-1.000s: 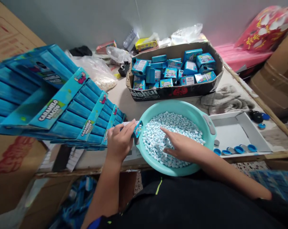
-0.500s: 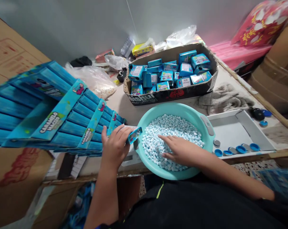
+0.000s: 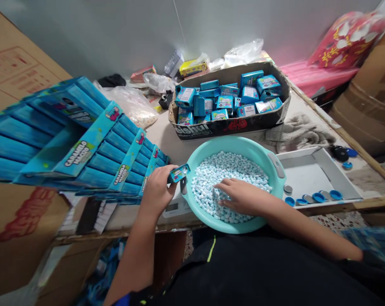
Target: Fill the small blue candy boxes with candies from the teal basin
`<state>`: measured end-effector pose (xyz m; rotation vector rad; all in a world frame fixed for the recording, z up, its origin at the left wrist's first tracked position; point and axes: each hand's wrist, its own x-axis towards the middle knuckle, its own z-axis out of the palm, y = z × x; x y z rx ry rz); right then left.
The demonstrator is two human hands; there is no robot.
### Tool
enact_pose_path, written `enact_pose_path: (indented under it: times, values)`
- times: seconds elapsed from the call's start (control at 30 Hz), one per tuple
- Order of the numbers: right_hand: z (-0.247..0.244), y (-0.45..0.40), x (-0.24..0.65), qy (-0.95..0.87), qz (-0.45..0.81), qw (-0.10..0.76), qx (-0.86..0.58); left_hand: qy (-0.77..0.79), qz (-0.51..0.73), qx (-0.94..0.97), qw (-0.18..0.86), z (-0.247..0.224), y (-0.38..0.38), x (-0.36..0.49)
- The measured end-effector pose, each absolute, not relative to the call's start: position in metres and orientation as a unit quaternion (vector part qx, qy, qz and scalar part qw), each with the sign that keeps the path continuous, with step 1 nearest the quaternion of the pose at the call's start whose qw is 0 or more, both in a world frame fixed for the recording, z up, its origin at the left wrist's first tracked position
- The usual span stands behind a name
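My left hand (image 3: 157,189) grips a small blue box (image 3: 178,173), its printed face turned up, at the left rim of a turquoise basin (image 3: 243,144). The basin holds a heap of small pale blue and white candies (image 3: 243,165). My right hand (image 3: 238,196) lies on the candies with its fingers apart and bent, the fingertips partly among them. Whether any candies are under its palm is hidden. Below the basin's left handle, part of a scale (image 3: 176,208) shows.
Stacked blue display boxes (image 3: 99,153) rise at the left. Behind the basin, a cardboard tray (image 3: 224,127) holds several small blue boxes. A white tray (image 3: 313,170) with round lids along its edge, a grey cloth (image 3: 299,131) and plastic bags (image 3: 131,104) lie around.
My left hand has turned slightly, and the small box shows more of its face beside the basin rim. My right hand's fingers have bent more into the candies. The view has shifted slightly.
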<state>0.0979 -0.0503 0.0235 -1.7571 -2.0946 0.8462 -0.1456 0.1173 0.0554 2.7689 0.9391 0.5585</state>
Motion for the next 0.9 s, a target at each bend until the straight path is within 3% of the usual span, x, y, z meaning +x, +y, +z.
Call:
enact_pose_path:
  times: [0.27,0.43,0.6,0.73,0.8,0.9]
  values:
    - [0.025,-0.051,0.097,-0.723,0.296,0.134,-0.610,0.493,0.337,0.674,0.434,-0.019,0.134,-0.177]
    - [0.021,-0.051,0.097,-0.728,0.288,0.125,-0.609,0.439,0.361,0.633,0.526,-0.032,0.137,-0.177]
    - [0.015,-0.051,0.099,-0.727,0.293,0.118,-0.610,0.397,0.452,0.699,0.387,-0.026,0.108,-0.196]
    - [0.007,-0.050,0.103,-0.731,0.286,0.108,-0.610,0.432,0.563,0.686,0.163,-0.055,0.068,-0.234]
    - [0.005,-0.049,0.105,-0.733,0.294,0.113,-0.603,0.474,0.546,0.685,0.090,-0.075,0.055,-0.252]
    - [0.004,-0.047,0.105,-0.728,0.301,0.111,-0.605,0.552,0.507,0.658,0.077,-0.100,0.048,-0.265]
